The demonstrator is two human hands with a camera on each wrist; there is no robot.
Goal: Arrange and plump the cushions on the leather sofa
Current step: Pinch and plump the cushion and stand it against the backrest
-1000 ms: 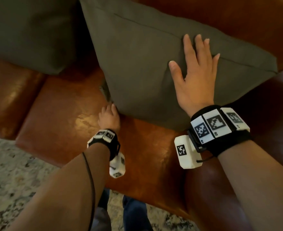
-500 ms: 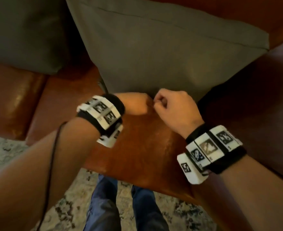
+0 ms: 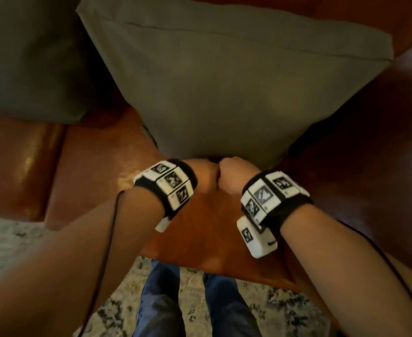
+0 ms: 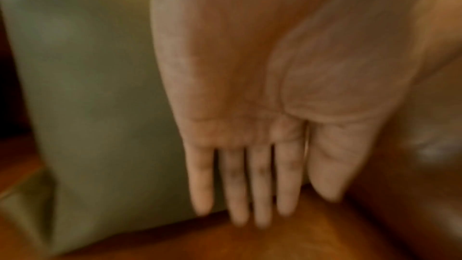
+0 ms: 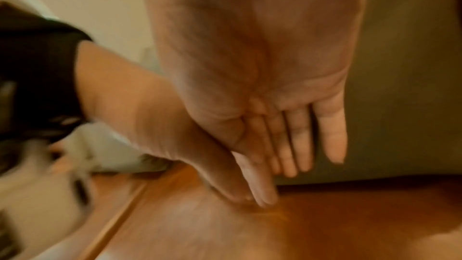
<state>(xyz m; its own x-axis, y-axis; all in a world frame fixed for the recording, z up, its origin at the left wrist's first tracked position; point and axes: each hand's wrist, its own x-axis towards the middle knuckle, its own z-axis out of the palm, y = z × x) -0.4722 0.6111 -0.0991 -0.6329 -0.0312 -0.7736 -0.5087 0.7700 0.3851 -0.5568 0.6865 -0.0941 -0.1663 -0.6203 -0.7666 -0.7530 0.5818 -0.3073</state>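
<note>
A large olive-green cushion [image 3: 224,81] stands on its lower edge on the brown leather sofa seat [image 3: 90,178] and leans on the backrest. My left hand [image 3: 203,176] and right hand [image 3: 236,175] meet side by side at the middle of its lower edge, where the head view hides the fingertips. In the left wrist view my left hand's fingers [image 4: 250,185] are straight and point down at the seat [image 4: 275,244] beside the cushion [image 4: 100,106]. My right hand [image 5: 300,141] is flat too, against the left hand [image 5: 150,116], in front of the cushion [image 5: 400,66]. Neither holds anything.
A second green cushion [image 3: 30,57] leans on the backrest to the left. The sofa's arm [image 3: 382,154] rises at the right and the backrest [image 3: 346,10] runs behind. A patterned rug [image 3: 5,239] and my legs [image 3: 166,300] are below the seat's front edge.
My right hand left the cushion's face and my left hand left its lower left corner. Both came together at the middle of the lower edge. The cushion now stands more squarely.
</note>
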